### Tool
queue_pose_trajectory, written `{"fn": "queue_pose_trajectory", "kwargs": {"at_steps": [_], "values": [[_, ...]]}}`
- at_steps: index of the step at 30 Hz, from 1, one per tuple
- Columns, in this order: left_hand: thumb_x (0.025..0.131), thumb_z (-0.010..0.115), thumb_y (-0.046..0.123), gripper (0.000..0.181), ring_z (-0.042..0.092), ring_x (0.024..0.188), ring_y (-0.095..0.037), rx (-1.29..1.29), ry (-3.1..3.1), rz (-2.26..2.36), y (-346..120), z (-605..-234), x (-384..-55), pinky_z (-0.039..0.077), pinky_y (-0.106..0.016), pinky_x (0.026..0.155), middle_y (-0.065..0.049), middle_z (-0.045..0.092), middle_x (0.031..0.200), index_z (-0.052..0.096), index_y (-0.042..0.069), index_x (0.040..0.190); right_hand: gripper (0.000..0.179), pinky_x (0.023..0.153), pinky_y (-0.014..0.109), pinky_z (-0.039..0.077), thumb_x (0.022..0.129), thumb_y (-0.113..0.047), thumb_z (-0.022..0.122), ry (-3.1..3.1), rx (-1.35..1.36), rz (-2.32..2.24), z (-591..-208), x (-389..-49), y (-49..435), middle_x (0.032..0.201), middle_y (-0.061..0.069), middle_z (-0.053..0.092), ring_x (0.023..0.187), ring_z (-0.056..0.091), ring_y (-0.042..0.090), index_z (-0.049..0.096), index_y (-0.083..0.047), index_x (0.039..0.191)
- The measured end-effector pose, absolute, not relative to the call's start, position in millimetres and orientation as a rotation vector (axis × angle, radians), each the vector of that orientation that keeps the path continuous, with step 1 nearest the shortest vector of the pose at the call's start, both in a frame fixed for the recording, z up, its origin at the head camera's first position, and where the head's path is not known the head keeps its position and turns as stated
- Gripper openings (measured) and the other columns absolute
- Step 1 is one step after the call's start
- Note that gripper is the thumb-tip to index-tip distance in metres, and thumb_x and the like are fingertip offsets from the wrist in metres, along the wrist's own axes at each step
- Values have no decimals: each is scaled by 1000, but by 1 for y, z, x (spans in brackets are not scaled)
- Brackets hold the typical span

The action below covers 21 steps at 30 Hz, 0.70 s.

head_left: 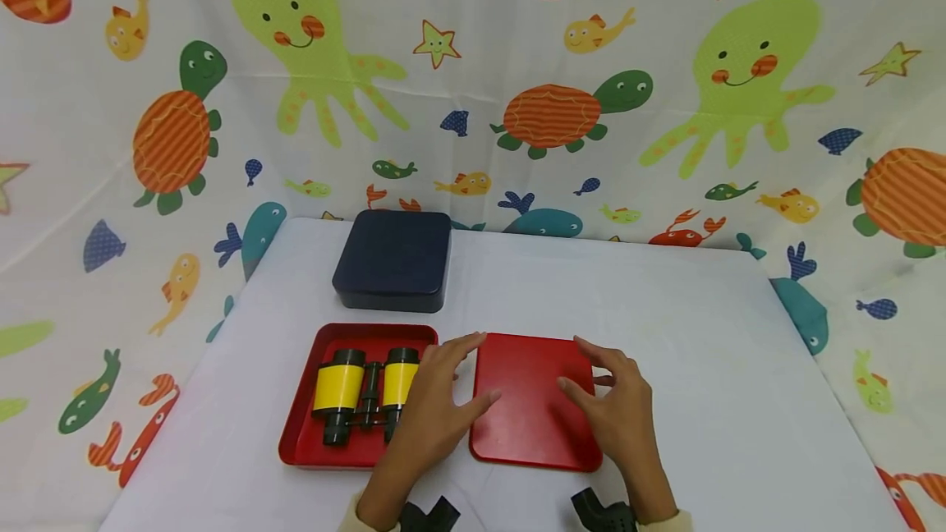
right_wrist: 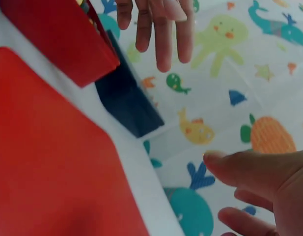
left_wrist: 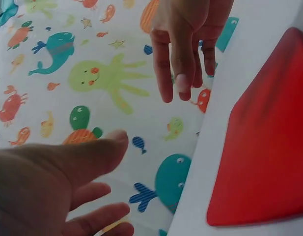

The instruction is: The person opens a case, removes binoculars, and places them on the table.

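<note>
A flat red lid [head_left: 528,425] lies on the white table. My left hand [head_left: 432,413] hovers at its left edge and my right hand [head_left: 619,409] at its right edge, thumbs pointing inward. Both wrist views show the hands raised off the lid [left_wrist: 269,152], fingers loosely spread and holding nothing. Left of the lid sits an open red box [head_left: 296,442] with yellow-and-black binoculars [head_left: 340,384] inside. My left hand and forearm hide part of the binoculars and the box's right side.
A closed dark navy box [head_left: 395,257] stands behind the red box, near the table's back edge. A white curtain [head_left: 473,89] printed with sea animals hangs behind and beside the table [head_left: 709,368].
</note>
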<state>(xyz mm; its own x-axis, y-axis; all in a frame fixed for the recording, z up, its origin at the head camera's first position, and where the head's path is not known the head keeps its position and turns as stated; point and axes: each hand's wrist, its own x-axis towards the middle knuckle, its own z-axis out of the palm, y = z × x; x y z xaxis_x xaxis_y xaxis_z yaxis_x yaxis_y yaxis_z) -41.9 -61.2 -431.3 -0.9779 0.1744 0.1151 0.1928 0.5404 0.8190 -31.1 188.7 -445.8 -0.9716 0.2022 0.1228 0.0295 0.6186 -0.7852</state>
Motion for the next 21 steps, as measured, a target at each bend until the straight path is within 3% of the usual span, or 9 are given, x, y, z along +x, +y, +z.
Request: {"fn": "queue_pose_trajectory", "kwargs": {"at_steps": [6,14,21], "values": [[81,93,31,77,51,132,-15,-305,-2772,-1426,-101,-415,-36,61,-50,100,11,62,149,58,42,150,68,92,50,60,81,-23,95,-2617,-36,1290,-434,-38,171,136,-1,68,118,60,25,68,-28,144],[82,93,33,76,52,134,-23,-295,-2801,-1340,-146,-405,-33,63,-52,95,4,62,150,59,38,149,71,91,45,58,80,-29,96,-2562,185,1338,-425,-45,146,137,-6,68,120,57,13,66,-33,144],[86,90,30,73,47,139,-28,-277,-2827,-1292,-175,-400,-33,54,-66,105,-3,60,152,57,37,151,71,92,46,60,80,-28,95,-2605,235,1397,-421,-49,123,136,-11,68,119,56,11,66,-36,144]]}}
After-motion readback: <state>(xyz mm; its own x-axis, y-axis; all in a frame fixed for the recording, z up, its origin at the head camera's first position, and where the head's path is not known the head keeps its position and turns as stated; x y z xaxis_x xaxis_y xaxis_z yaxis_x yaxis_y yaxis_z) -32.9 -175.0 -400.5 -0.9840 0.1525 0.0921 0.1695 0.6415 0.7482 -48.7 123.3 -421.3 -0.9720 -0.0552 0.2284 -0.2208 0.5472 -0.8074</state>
